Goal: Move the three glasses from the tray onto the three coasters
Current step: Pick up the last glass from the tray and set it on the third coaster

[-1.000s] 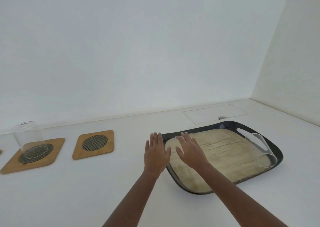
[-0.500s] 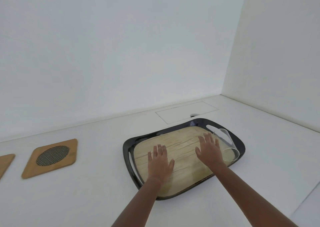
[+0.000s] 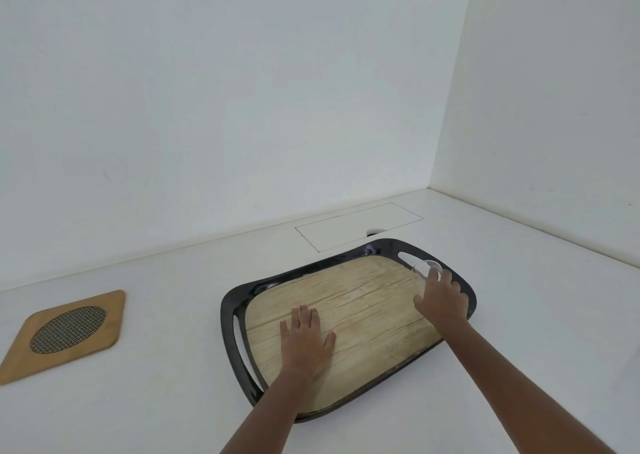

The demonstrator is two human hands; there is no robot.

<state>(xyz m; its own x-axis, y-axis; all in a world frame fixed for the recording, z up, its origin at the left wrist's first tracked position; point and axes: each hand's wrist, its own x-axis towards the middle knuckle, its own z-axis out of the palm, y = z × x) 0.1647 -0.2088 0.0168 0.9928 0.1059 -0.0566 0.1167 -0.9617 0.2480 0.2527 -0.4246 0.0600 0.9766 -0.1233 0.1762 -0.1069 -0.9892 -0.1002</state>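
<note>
The right hand [image 3: 441, 303] has crossed the tray [image 3: 242, 290] to the glass [image 3: 426, 269] at right of frame, fingers curling round it (grip not yet certain). Left hand [image 3: 306, 342] lies flat, fingers spread; a coaster [image 3: 65, 332] waits at left.

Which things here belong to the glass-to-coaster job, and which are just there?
Job:
- glass, right end of the tray, right hand on it
- tray, left hand flat on it
- coaster, bare

Just there:
- hatch set in the counter
</note>
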